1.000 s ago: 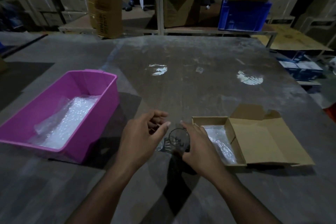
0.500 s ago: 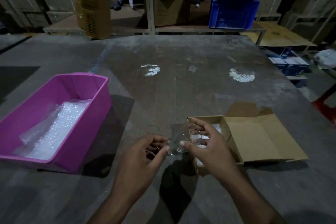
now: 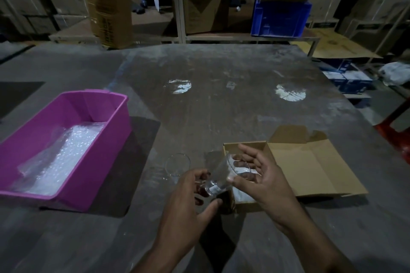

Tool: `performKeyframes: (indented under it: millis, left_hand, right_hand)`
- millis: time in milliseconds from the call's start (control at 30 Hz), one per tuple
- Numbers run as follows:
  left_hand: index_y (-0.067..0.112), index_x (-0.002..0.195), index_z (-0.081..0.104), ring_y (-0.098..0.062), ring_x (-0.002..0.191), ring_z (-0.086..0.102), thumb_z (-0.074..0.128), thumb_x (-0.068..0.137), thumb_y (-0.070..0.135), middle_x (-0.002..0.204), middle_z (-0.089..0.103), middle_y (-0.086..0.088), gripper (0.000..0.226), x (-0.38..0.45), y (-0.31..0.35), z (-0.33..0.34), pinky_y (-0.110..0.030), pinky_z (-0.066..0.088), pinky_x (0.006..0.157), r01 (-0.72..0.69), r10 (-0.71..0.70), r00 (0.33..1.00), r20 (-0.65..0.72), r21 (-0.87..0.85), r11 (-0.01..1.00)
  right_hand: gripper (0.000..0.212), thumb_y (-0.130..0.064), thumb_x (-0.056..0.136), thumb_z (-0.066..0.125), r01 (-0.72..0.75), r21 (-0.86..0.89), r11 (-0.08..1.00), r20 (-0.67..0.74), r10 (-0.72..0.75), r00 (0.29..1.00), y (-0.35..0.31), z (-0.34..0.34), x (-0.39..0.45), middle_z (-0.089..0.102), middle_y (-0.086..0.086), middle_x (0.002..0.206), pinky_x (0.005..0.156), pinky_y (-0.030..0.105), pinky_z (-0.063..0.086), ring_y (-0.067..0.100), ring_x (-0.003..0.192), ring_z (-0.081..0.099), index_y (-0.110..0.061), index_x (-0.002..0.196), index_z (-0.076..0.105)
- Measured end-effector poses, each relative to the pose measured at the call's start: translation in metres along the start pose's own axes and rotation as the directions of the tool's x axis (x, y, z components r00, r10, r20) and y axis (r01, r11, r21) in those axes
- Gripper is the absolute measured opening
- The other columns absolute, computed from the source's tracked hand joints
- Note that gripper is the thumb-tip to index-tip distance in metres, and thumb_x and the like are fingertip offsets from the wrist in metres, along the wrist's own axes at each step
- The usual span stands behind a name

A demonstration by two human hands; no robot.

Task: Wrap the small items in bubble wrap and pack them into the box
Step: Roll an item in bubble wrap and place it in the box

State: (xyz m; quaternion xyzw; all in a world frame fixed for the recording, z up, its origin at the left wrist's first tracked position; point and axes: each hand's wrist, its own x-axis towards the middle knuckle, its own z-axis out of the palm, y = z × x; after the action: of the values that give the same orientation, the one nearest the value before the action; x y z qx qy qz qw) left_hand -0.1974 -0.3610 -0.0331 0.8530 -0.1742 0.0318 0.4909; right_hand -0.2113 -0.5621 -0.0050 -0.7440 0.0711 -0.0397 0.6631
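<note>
step: clear glass (image 3: 218, 178) lifted, tilted, between hands beside cardboard box (image 3: 310, 168) | left hand (image 3: 188, 204) pinches base; right hand (image 3: 259, 179) cradles rim, fingers loosely curled | advice: support base, lay on bubble wrap (image 3: 64, 157) in pink bin (image 3: 111, 131), roll snug

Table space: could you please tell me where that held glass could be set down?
Bare table stretches beyond the cardboard box, and between it and the pink bin. Crowded near both hands, where a second glass stands.
</note>
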Motion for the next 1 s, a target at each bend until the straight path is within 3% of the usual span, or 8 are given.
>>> performKeyframes:
  millis: [100,267,500,633,700,800,900,1000]
  left_hand:
    - [0.048,0.122,0.052,-0.004,0.095,0.065,0.087,0.076,0.022,0.118,0.058,0.026,0.063,-0.004,-0.006,-0.006,-0.029,0.059,0.076,0.065,-0.065,0.998,-0.004,-0.040,0.997]
    - [0.041,0.123,0.058,-0.007,0.098,0.067,0.088,0.076,0.015,0.117,0.062,0.023,0.062,-0.010,-0.006,-0.013,-0.027,0.058,0.078,0.080,-0.085,0.996,-0.028,-0.157,0.984]
    - [0.033,0.115,0.063,-0.012,0.096,0.069,0.088,0.077,0.015,0.111,0.065,0.011,0.049,-0.009,-0.011,-0.019,-0.024,0.057,0.078,0.026,-0.043,0.995,-0.087,-0.194,0.981]
    - [0.050,0.110,0.059,-0.008,0.092,0.069,0.082,0.078,0.039,0.108,0.063,0.019,0.042,-0.008,-0.009,-0.024,-0.020,0.056,0.076,0.034,-0.046,0.996,-0.080,-0.147,0.989]
    - [0.047,0.112,0.061,-0.008,0.093,0.069,0.085,0.079,0.027,0.111,0.064,0.020,0.045,-0.008,-0.014,-0.028,-0.025,0.058,0.077,0.054,-0.064,0.995,-0.076,-0.125,0.991]
    - [0.039,0.113,0.065,-0.005,0.093,0.069,0.082,0.082,0.014,0.109,0.067,0.019,0.043,-0.008,-0.020,-0.035,-0.024,0.057,0.079,0.095,-0.105,0.992,-0.074,-0.130,0.987]
    - [0.039,0.112,0.067,-0.004,0.092,0.070,0.082,0.083,0.016,0.104,0.069,0.019,0.040,-0.009,-0.025,-0.042,-0.021,0.056,0.077,0.114,-0.126,0.988,-0.083,-0.135,0.984]
    - [0.031,0.107,0.071,-0.007,0.087,0.070,0.081,0.083,0.011,0.095,0.071,0.015,0.034,-0.009,-0.030,-0.048,-0.021,0.056,0.075,0.110,-0.127,0.985,-0.118,-0.143,0.984]
  right_hand:
    - [0.077,-0.036,0.063,0.089,-0.023,0.042,0.999,0.012,0.022,1.000,0.000,0.008,0.001,0.069,-0.014,0.123,0.097,0.038,0.056,0.007,0.117,0.063,-0.038,0.133,0.057]
    - [0.079,-0.021,0.063,0.089,-0.006,0.141,0.990,0.076,-0.005,0.997,-0.010,0.017,-0.001,0.070,-0.007,0.124,0.088,0.031,0.056,0.013,0.120,0.063,-0.033,0.134,0.056]
    - [0.096,-0.010,0.064,0.093,0.241,-0.078,0.967,0.249,-0.215,0.944,-0.037,0.029,-0.020,0.062,-0.017,0.134,0.107,0.028,0.045,0.007,0.130,0.055,-0.031,0.145,0.045]
    - [0.091,-0.024,0.063,0.094,0.229,-0.164,0.960,0.145,-0.206,0.968,-0.032,0.034,-0.016,0.062,-0.025,0.130,0.103,0.030,0.048,0.000,0.123,0.058,-0.039,0.140,0.048]
    - [0.089,-0.032,0.063,0.094,0.186,-0.267,0.945,0.073,-0.173,0.982,-0.026,0.038,-0.011,0.062,-0.027,0.127,0.096,0.023,0.051,-0.006,0.116,0.058,-0.044,0.138,0.048]
    - [0.089,-0.039,0.064,0.092,0.097,-0.392,0.915,-0.017,-0.113,0.993,-0.012,0.045,0.003,0.060,-0.020,0.127,0.090,0.030,0.057,-0.002,0.111,0.059,-0.040,0.142,0.048]
    - [0.091,-0.039,0.065,0.092,0.075,-0.538,0.840,-0.057,-0.125,0.990,0.000,0.052,0.016,0.058,-0.014,0.124,0.093,0.037,0.056,0.004,0.112,0.058,-0.032,0.144,0.048]
    - [0.088,-0.040,0.067,0.090,0.063,-0.673,0.737,-0.056,-0.137,0.989,0.005,0.059,0.022,0.056,-0.009,0.129,0.097,0.035,0.051,0.010,0.116,0.055,-0.028,0.144,0.048]
